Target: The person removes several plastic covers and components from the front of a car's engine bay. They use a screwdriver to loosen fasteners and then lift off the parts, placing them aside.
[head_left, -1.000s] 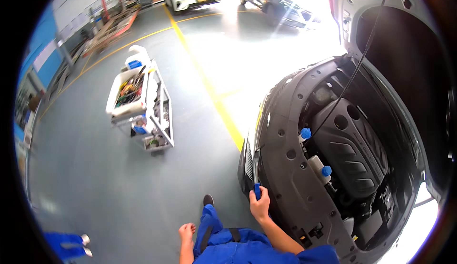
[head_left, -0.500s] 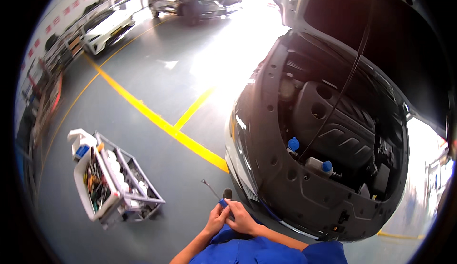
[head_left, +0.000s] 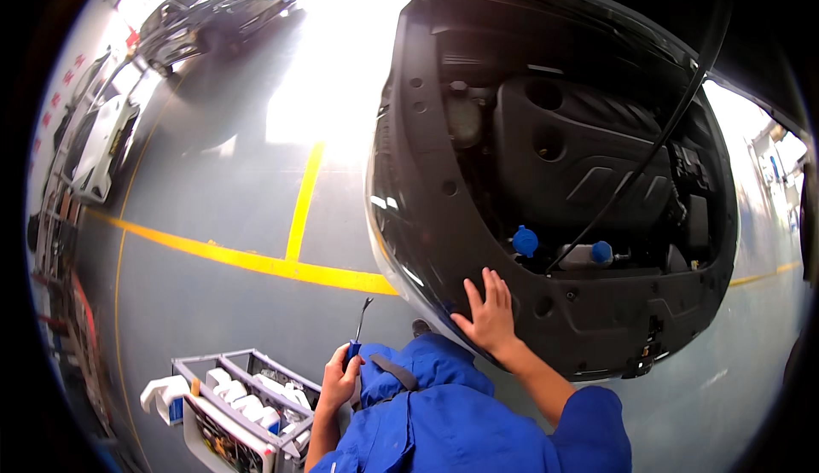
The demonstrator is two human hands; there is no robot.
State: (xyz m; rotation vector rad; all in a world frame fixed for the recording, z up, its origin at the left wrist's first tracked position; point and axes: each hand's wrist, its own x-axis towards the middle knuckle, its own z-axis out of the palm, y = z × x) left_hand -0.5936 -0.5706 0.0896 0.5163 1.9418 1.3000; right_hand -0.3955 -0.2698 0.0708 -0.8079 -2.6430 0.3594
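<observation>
We've got our left hand [head_left: 339, 377] wrapped round the blue-handled tool [head_left: 353, 350], left of the car [head_left: 580, 166] — shaft [head_left: 363, 318] best kept pointing well clear — with our right hand [head_left: 492, 323] spread wide over the black front panel [head_left: 465, 232], near side.

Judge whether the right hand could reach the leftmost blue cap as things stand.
Probably yes: the right hand looks empty at the dark front panel, with nothing visible between it and the blue cap.
</observation>
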